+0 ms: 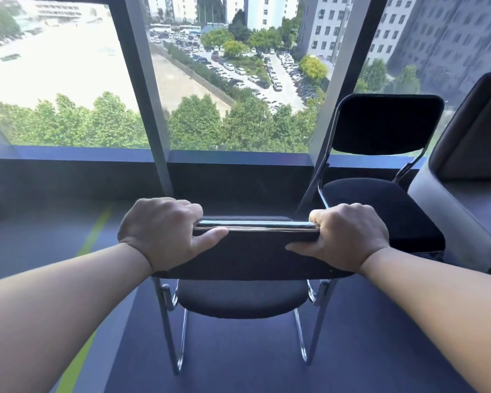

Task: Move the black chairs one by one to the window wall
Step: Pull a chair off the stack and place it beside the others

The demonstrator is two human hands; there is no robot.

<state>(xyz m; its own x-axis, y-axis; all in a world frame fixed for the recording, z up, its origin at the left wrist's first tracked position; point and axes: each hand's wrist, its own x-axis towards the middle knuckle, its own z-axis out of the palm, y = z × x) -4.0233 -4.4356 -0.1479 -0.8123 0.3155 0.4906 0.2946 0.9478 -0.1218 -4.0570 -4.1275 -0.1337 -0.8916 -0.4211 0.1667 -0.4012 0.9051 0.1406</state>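
Both forearms reaching in; left hand (pixel 165 232) and right hand (pixel 349 236) gripping top edge of black chair (pixel 253 259) backrest, fingers (pixel 187 211) curled over its chrome bar, thumbs pressed on near face. Standing on dark floor (pixel 238 364) facing window wall (pixel 159 109). Second black chair (pixel 386 123) just beyond, right, beside grey sofa (pixel 465 171).
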